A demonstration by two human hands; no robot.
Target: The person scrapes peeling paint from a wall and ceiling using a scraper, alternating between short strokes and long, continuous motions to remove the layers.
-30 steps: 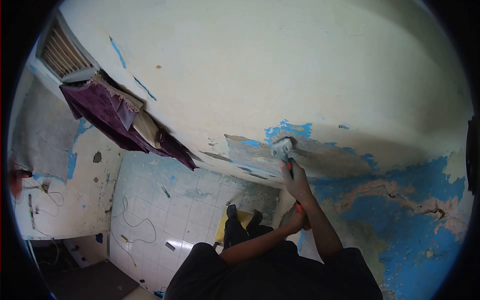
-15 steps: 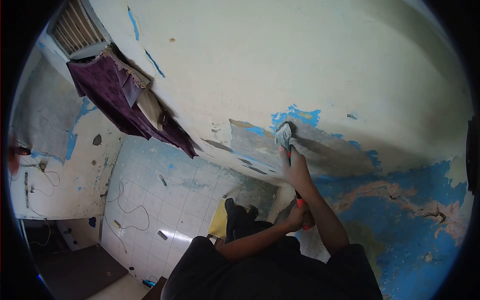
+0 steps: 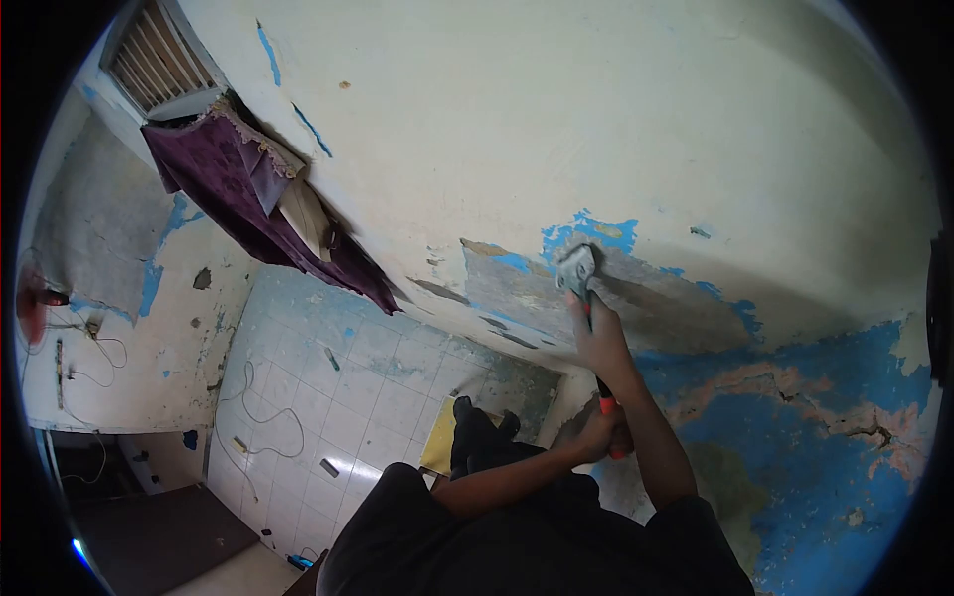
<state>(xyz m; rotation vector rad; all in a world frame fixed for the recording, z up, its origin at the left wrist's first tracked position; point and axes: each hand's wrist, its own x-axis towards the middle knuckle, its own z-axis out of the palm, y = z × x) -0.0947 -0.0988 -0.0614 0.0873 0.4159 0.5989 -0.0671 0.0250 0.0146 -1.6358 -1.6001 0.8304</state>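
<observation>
A long-handled paint scraper (image 3: 576,266) with a grey metal head and a black-and-red handle slants up against the wall (image 3: 477,139). Its head lies at the bare grey patch (image 3: 517,283), just under a ragged strip of blue paint (image 3: 618,234). My right hand (image 3: 600,336) is closed around the shaft close below the head. Lower down, my left hand (image 3: 600,435) grips the red end of the handle. The blade's edge is too small to see how it meets the plaster.
A purple curtain (image 3: 234,199) hangs below a slatted vent (image 3: 159,60). Under my feet is a yellow platform (image 3: 438,437). Loose cable (image 3: 298,437) and debris lie on the tiled floor (image 3: 373,382). A cracked blue wall (image 3: 795,447) stands at right; a fan (image 3: 32,298) is far left.
The scraper head and both hands have shifted slightly right, and the head looks turned a little. The whole view has also moved slightly. Both hands keep their hold.
</observation>
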